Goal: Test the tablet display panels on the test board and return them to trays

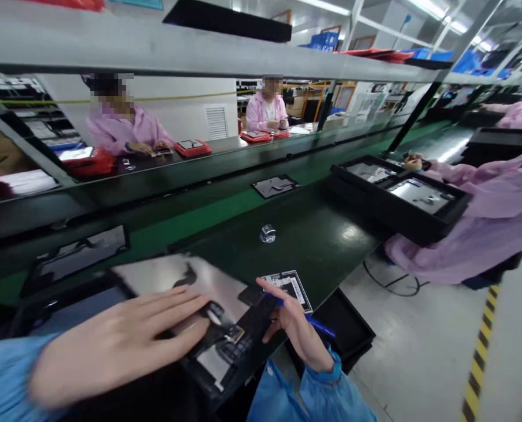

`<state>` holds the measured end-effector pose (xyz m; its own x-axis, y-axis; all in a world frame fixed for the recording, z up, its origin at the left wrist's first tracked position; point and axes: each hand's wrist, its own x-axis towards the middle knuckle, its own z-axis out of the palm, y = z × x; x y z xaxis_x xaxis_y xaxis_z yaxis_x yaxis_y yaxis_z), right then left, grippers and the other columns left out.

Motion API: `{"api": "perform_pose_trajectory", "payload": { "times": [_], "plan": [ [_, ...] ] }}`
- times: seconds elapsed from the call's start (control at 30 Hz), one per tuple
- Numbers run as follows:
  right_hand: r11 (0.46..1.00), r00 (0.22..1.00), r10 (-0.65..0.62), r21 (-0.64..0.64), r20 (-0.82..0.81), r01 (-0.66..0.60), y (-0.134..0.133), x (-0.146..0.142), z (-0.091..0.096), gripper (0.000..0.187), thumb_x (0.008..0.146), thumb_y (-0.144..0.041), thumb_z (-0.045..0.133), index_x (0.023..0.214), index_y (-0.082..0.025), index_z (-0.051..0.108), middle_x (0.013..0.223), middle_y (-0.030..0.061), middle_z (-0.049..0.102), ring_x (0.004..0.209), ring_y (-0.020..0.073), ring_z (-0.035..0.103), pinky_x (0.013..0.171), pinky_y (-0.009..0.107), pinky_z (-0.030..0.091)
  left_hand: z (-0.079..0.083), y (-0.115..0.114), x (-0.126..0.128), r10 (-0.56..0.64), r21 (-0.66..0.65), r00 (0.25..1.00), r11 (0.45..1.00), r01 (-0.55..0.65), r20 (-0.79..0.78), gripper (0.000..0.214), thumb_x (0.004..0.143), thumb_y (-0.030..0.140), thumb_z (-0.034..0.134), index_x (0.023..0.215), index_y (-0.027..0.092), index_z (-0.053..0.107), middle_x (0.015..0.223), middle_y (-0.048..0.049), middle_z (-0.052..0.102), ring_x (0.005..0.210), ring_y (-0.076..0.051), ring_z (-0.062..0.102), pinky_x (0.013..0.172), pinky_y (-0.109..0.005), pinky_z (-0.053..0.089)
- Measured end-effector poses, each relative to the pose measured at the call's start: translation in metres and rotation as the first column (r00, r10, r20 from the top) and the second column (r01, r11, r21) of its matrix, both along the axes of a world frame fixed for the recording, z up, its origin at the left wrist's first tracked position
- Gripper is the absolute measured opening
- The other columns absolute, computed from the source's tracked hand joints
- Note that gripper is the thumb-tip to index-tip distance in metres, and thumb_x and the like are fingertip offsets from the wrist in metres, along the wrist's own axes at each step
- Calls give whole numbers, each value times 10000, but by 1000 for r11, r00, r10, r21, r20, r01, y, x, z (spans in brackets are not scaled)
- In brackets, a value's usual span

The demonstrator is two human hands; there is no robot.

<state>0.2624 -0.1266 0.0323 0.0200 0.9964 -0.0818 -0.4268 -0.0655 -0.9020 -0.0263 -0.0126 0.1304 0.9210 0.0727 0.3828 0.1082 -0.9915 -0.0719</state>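
A flat screen panel (223,275) with a silvery back, black edges and small flex circuits lies tilted in front of me. My left hand (129,334) rests on its left side, fingers stretched out flat across the back. At the panel's right edge is my right hand (296,322), index finger extended and the other fingers curled. A blue pen-like stick (320,326) passes through the right hand; its grip is partly hidden. Just beyond that hand, a labelled card (294,287) with white stickers lies on the bench. Under and left of my left hand is another dark panel (80,308).
On the green-black bench (326,234) sits a small shiny metal roll (268,234). More panels lie on the belt, one left (82,252), one far (275,186). A black tray (402,196) with panels stands right, beside a co-worker in pink. A black bin (346,322) is below.
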Motion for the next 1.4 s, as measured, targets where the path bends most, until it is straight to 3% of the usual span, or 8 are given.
{"api": "perform_pose_trajectory", "payload": {
  "times": [0.2,0.3,0.43,0.63,0.93,1.0,1.17,1.4],
  "plan": [
    [946,959,-277,-158,63,284,-4,1,-6,548,810,-358,682,1349,-322,596,1254,43,663,598,116,592,433,245,492,-60,27,60,-222,50,973,974,220,64,309,907,18,522,1139,207,600,1443,-150,538,1398,-240,428,1172,-551,328],
    [928,916,-345,-76,205,366,-3,-3,-21,563,844,-370,650,1397,-353,543,1485,0,496,1070,255,651,758,369,611,-98,36,54,-93,-73,994,993,97,59,402,896,-34,466,1196,196,601,1478,-176,493,1442,-255,354,1174,-569,301],
    [929,849,-360,60,387,366,6,-15,-34,590,877,-391,643,1442,-322,490,1549,-16,417,1433,276,380,1175,479,382,-117,39,41,207,-195,969,953,-231,-134,538,841,-74,396,1225,223,629,1576,-171,347,1479,-286,274,1174,-592,256],
    [939,726,-329,125,604,322,18,-39,-37,637,907,-398,598,1498,-271,394,1543,50,417,1345,277,485,1078,455,487,-119,56,41,330,-523,910,745,-415,-253,456,891,73,337,1214,171,642,1652,-115,170,1514,-286,157,1197,-538,229],
    [960,86,-230,212,969,181,22,-30,-34,412,889,-415,615,1245,-206,605,1132,119,680,995,300,614,870,434,496,-115,68,76,474,-872,864,338,-354,-168,543,965,526,345,845,172,738,1063,-91,710,1044,-222,626,1013,-385,440],
    [956,149,-254,225,956,186,24,-30,-25,343,945,-427,530,1210,-221,601,1077,92,696,911,250,616,844,389,484,-113,68,75,442,-910,873,241,-336,-205,462,955,487,402,835,179,726,871,-60,727,822,-185,670,852,-319,502],
    [997,635,-74,42,769,65,48,-52,-20,284,999,-401,404,1209,-243,512,888,12,669,710,140,595,688,278,476,-111,70,69,442,-931,855,103,-350,-272,286,915,328,469,957,157,695,764,-28,718,490,-117,576,562,-254,459],
    [995,636,-92,39,766,97,71,-72,-45,299,893,-433,605,740,-227,453,568,-71,472,512,88,446,517,229,350,-108,70,68,459,-904,841,161,-396,-287,300,879,178,455,1023,152,717,968,-43,742,743,-146,655,739,-262,489]
  ]
}}
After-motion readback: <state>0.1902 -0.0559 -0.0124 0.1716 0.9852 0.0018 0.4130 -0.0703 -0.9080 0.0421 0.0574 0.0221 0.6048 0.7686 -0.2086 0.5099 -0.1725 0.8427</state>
